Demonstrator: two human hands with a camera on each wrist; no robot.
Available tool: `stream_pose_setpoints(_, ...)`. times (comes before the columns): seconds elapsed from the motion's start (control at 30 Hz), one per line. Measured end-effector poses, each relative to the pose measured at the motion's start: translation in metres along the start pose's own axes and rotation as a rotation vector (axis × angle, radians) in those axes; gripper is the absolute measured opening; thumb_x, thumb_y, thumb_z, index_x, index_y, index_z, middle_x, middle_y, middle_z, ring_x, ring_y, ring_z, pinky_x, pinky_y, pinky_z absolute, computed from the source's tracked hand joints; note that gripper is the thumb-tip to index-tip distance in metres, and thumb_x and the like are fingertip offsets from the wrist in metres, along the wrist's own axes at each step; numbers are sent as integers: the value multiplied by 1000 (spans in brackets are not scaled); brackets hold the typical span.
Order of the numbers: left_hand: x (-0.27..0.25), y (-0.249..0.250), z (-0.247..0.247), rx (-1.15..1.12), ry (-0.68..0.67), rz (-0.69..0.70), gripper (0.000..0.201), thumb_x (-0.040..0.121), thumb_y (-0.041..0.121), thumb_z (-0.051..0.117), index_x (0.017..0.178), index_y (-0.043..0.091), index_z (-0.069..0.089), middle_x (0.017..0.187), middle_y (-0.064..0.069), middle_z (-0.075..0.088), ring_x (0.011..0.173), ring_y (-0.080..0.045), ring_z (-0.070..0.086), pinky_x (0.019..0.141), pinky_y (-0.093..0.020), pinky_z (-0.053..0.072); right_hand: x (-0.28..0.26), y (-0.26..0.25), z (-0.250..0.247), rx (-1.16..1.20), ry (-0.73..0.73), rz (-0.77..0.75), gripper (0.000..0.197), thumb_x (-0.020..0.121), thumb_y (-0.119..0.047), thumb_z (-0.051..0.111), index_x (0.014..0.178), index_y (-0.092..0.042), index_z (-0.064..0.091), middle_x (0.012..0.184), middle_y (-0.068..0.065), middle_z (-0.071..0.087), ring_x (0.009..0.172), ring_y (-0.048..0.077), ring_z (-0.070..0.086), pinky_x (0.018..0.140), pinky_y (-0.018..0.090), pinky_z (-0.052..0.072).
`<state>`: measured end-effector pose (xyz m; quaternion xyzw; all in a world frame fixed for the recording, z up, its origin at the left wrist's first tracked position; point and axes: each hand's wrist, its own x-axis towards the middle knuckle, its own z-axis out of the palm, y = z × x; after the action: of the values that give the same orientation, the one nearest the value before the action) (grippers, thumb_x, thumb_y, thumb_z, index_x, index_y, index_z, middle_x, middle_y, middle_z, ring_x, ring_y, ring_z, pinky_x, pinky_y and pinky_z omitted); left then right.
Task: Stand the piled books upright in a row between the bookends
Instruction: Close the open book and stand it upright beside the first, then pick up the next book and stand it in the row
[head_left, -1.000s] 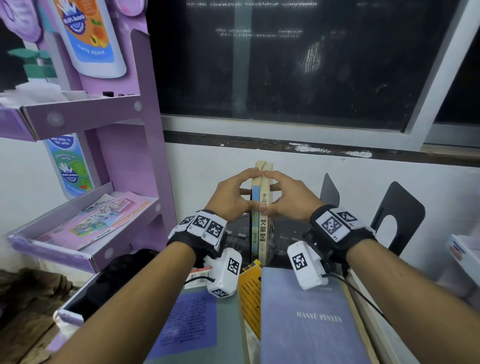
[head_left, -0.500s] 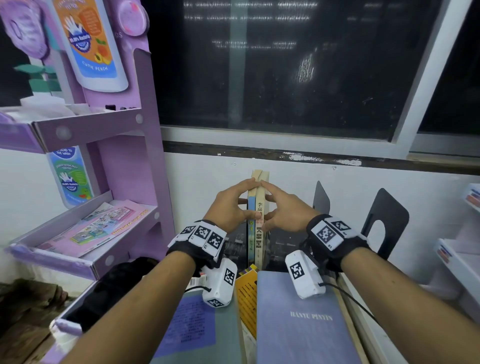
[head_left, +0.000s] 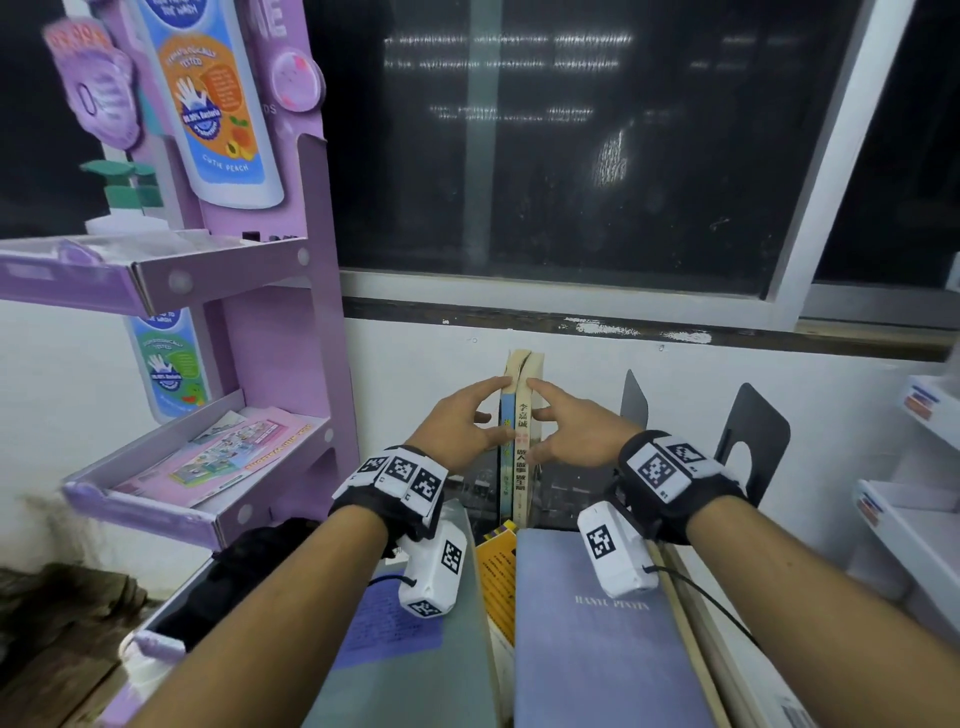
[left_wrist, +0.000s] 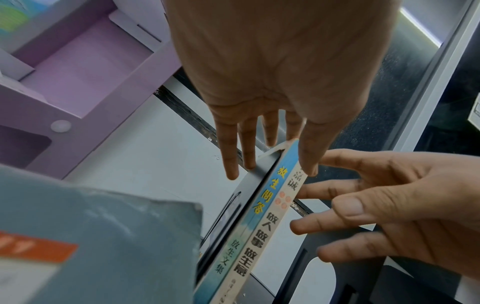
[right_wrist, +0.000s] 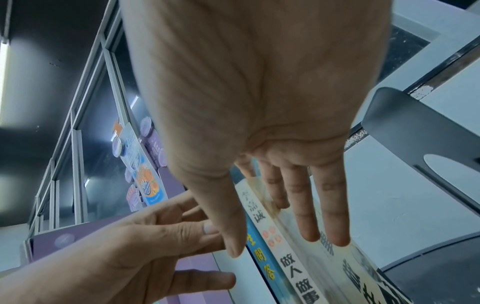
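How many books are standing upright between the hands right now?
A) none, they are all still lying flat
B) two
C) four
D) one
B: two spines stand side by side, a blue-spined book and a white-spined book, with the left hand and the right hand flanking them, fingers straight; the purple book lies flat in front.
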<state>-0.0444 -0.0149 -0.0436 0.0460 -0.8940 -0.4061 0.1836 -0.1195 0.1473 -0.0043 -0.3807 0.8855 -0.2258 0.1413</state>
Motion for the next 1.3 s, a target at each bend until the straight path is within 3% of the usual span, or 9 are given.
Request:
stream_pose_setpoints(0.23,-29,5,-9,25,7,-87,67,90,24,66,148,29,33,146,2,44,122,-22,53,99,-33,43,-22,-11,5,12,19,4,90,88,-28,68,155,-24,8,151,8,41,133,24,45,96,25,36)
stream_pose_setpoints(0.4,-51,-4,-21,76,-7,-179,55,89,25,66,140,25,44,135,1,55,113,-18,56,90,-27,44,-34,-20,15,13,32,-5,85,88,-32,67,154,-26,13,150,10,41,130,28,47,100,33,40)
stream_pose_setpoints(0.57,-76,-17,-42,113,-17,-288,50,88,26,68,135,22,50,128,0,59,114,-20,57,103,-34,42,-43,-35,29,-28,-30,-14,77,91,-40,62,152,-23,20,148,9,42,130,26,46,102,33,39)
stream_pose_setpoints(0.77,-109,-43,-60,95,-57,-468,55,88,35,66,138,23,46,136,2,51,122,-19,50,102,-32,39,-44,-56,51,-137,-124,14,77,90,-54,57,150,-19,25,151,5,39,137,25,37,107,34,35)
stream_pose_setpoints(0.93,-130,-59,-60,115,-119,-616,69,88,44,63,146,20,34,152,-6,34,138,-23,35,109,-30,28,-43,-71,75,-209,-177,56,84,82,-66,57,144,-15,33,145,5,45,126,24,47,94,32,41)
stream_pose_setpoints(1.0,-135,-60,-60,98,-136,-663,68,90,42,60,147,18,31,152,-6,34,136,-23,36,100,-25,30,-41,-75,84,-213,-182,83,87,80,-68,59,143,-13,34,142,6,48,123,24,49,97,34,42)
stream_pose_setpoints(1.07,-140,-60,-61,89,-143,-693,64,92,40,58,146,18,32,143,-7,41,124,-25,45,88,-24,37,-41,-80,88,-221,-186,101,85,80,-67,59,140,-10,37,127,8,55,112,24,54,89,32,44)
stream_pose_setpoints(1.17,-147,-61,-62,72,-182,-772,67,89,46,61,144,24,30,131,-11,48,108,-33,57,83,-43,55,-44,-88,89,-244,-197,106,81,82,-64,59,136,-6,41,112,9,56,92,22,51,70,30,41)
stream_pose_setpoints(1.3,-154,-63,-63,70,-195,-813,71,85,47,65,142,28,28,127,-15,51,107,-39,60,83,-53,56,-44,-91,93,-266,-198,127,77,84,-56,64,139,-7,42,132,8,54,101,23,55,78,29,44)
